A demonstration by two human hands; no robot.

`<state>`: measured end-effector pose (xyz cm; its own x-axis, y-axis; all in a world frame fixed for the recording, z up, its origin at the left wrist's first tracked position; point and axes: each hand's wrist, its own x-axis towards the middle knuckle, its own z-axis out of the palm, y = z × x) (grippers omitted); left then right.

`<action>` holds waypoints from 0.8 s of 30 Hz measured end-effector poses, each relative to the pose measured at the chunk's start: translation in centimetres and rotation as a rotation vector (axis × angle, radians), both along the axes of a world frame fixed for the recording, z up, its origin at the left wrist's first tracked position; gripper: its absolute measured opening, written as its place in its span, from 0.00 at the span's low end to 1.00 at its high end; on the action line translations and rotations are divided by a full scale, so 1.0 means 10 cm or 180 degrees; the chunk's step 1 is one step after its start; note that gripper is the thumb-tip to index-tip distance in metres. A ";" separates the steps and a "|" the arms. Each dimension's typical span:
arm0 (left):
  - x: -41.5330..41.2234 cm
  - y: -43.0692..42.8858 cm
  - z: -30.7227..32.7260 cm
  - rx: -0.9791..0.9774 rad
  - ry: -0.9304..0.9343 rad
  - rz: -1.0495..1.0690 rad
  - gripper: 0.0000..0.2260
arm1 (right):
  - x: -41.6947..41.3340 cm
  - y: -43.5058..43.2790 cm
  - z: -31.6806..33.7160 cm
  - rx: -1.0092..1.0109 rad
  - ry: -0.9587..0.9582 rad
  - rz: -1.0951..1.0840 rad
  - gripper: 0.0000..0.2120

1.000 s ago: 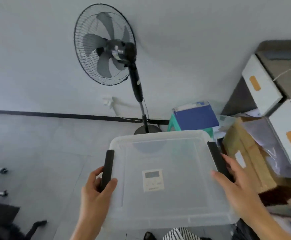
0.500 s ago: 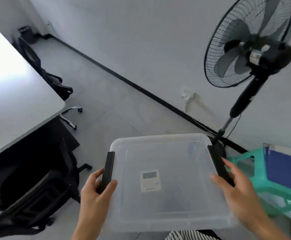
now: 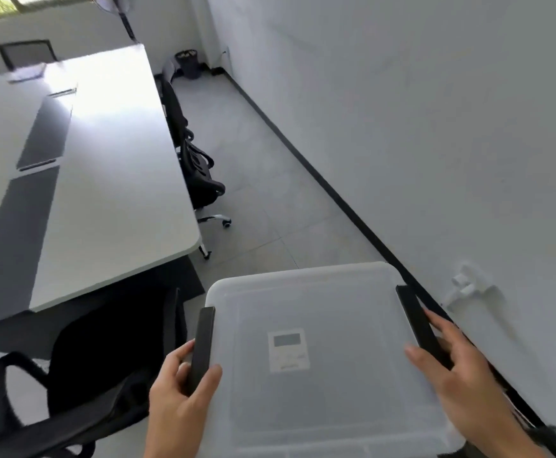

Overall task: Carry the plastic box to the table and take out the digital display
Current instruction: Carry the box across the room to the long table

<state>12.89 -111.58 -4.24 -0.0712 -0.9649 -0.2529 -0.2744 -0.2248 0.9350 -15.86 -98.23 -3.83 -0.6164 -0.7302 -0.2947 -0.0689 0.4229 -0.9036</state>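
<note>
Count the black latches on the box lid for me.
2. One latch sits on the lid's left edge under the left hand; the other is on the right edge under the right hand.

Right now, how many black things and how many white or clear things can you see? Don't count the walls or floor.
Black: 5. Two box latches, two office chairs, one bin.
White or clear: 3. One table, one plastic box, one digital display inside it.
Total: 8.
</note>
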 end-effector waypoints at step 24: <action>-2.07 -4.87 -0.12 0.0052 0.0114 0.0062 0.18 | -2.08 -4.87 -0.15 -0.0131 0.0038 -0.0082 0.22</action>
<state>-7.80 -160.32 -5.49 -0.0617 -0.9619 -0.2664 -0.2362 -0.2452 0.9403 -36.64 -146.95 -5.38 -0.6384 -0.7254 -0.2574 -0.0692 0.3872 -0.9194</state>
